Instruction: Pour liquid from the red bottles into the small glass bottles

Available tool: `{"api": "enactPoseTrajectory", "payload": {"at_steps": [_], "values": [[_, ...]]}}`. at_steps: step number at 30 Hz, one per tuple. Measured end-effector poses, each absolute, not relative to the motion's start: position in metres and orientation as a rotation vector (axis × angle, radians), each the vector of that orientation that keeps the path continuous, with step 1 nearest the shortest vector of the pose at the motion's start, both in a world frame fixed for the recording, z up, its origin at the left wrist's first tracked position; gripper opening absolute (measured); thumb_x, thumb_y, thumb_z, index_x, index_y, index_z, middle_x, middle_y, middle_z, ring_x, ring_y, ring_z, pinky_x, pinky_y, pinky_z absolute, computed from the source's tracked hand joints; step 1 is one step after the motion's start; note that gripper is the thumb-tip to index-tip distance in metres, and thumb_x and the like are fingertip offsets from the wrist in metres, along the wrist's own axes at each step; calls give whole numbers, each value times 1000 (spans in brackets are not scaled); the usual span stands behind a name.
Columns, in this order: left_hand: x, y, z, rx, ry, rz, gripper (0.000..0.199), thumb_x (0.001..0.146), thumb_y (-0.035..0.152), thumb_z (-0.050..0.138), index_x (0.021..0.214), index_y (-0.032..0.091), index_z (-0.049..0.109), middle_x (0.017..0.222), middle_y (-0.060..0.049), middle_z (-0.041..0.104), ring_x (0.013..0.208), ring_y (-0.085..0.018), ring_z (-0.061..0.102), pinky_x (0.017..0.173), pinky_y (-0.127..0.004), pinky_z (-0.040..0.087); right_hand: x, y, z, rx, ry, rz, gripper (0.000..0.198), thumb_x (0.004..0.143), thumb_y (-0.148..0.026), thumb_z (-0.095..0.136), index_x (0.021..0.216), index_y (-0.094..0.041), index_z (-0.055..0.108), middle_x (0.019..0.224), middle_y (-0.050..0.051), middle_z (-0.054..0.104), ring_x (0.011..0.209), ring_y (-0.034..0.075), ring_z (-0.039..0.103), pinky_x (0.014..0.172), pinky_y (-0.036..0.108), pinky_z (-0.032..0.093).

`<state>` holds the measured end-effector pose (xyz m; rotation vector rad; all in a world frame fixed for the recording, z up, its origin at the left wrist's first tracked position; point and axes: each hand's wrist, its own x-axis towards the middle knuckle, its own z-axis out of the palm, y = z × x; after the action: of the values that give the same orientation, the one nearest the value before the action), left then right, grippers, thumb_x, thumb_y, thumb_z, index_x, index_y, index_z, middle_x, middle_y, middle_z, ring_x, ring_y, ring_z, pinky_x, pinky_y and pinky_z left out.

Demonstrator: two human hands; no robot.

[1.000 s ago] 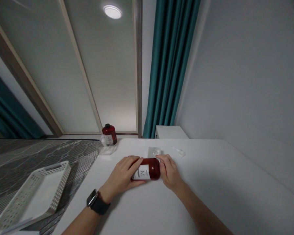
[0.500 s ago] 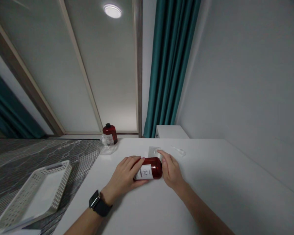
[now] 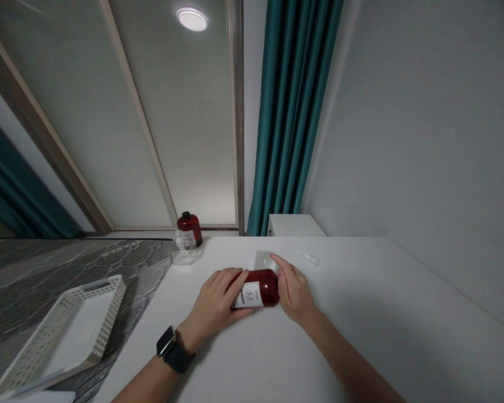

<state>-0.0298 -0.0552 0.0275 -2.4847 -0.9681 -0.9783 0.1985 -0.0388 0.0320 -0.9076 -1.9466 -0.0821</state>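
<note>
Bottles number two: one sideways bottle [image 3: 270, 287] is at the table [image 3: 382, 302], grasped by the left hand [image 3: 218, 296]; one upright bottle [image 3: 189, 225] stands far left. Whether the right hand [image 3: 294, 291] grips anything, I cannot tell.

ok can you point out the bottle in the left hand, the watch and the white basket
Held bottle [image 3: 253, 294]: head view, on its white label.
Watch [image 3: 180, 357]: head view, on its dark band.
White basket [image 3: 110, 324]: head view, on its perforated right wall.
</note>
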Motion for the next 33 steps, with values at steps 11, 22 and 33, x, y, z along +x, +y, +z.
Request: {"api": "enactPoseTrajectory", "payload": {"at_steps": [11,22,33], "values": [[-26,-53,21,-2545,-1066,-1053,72,77,45,79,135,16,48,113,-15,67,99,-30,64,85,-45,52,201,-37,28,-976,-1931,-43,39,99,-17,34,134,-19,53,106,11,75,87,25,72,81,40,59],[-24,-58,17,-2466,-1059,-1040,68,85,45,74,139,15,44,118,-18,66,103,-31,64,87,-46,46,202,-38,31,-935,-1962,7,41,97,-14,33,134,-18,51,102,10,75,88,24,72,84,38,59],[-17,-54,10,-2515,-1445,-1450,84,76,30,80,146,23,34,125,-14,59,108,-31,61,90,-48,52,191,-40,19,-880,-1725,272,43,99,-24,44,141,-18,40,83,2,63,75,19,64,72,33,57]]}}
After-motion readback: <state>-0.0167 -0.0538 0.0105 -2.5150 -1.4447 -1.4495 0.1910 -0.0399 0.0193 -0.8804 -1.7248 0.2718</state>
